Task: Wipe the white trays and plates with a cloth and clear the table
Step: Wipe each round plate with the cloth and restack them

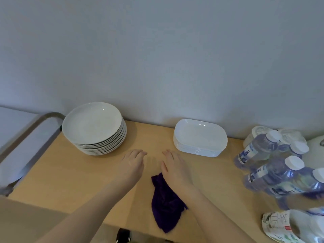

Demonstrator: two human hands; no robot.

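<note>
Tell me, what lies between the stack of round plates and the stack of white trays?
In the head view, only bare wooden table lies between the plate stack and the tray stack; both hands are nearer the camera.

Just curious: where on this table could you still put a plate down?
Bare wood lies between the plate stack and the tray stack, beyond both hands, and left of the left hand. The right end is crowded with water bottles.

We extend both forearms forward; left hand [132, 163] and right hand [173, 166] lie side by side, palms down, fingers relaxed, gripping nothing.
</note>
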